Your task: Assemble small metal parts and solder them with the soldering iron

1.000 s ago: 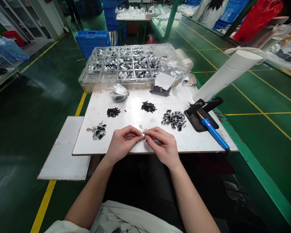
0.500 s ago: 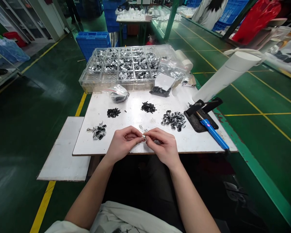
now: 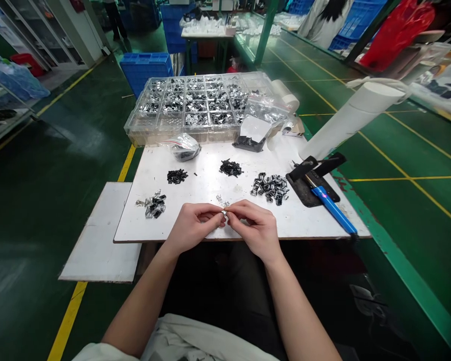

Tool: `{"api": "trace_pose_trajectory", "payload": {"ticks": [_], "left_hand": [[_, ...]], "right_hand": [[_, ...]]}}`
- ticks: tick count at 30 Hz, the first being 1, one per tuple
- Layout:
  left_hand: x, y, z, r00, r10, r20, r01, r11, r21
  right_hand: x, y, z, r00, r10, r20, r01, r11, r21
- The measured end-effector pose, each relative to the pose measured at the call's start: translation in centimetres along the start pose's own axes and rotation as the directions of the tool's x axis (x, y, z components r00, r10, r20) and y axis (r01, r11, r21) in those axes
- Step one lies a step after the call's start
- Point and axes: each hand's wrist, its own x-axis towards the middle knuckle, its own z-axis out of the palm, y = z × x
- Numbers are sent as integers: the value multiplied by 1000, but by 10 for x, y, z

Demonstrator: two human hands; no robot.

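Over the front edge of the white board point(image 3: 203, 190), my left hand point(image 3: 193, 224) and my right hand point(image 3: 256, 228) meet fingertip to fingertip. Both are closed in a pinch on one small shiny metal piece point(image 3: 224, 212), mostly covered by the fingers. Just beyond the fingertips lie tiny silvery bits point(image 3: 221, 199). Left of my left hand is a pile of silver and black metal pieces point(image 3: 156, 204). A heap of similar shiny pieces point(image 3: 270, 188) sits to the right. Two piles of small black parts, the left pile point(image 3: 177, 176) and the middle pile point(image 3: 231, 168), lie farther back.
A clear compartment box point(image 3: 195, 103) full of metal pieces stands at the back. In front of it are a zip bag point(image 3: 184, 148) and another bag with black parts point(image 3: 250, 142). At right, a blue soldering iron point(image 3: 332, 208) rests on a black stand beside a white tube point(image 3: 353, 118).
The fingers of both hands have shifted slightly around the small metal piece, which stays pinched between them. The whole view has moved a little; the piles look the same.
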Motion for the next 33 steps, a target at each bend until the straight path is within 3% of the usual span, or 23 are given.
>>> {"api": "trace_pose_trajectory", "payload": {"ticks": [19,25,33], "left_hand": [[-4,1,0,999,36,8,-36,999,-30],[-4,3,0,996,83,13,-84,995,47],[-5,6,-1,992,127,-1,-126,983,132]], "right_hand": [[-1,0,-3,1000,9,23,-10,999,37],[-1,0,-4,999,23,37,-24,999,37],[-3,2,-3,997,-55,54,57,998,-23]]}}
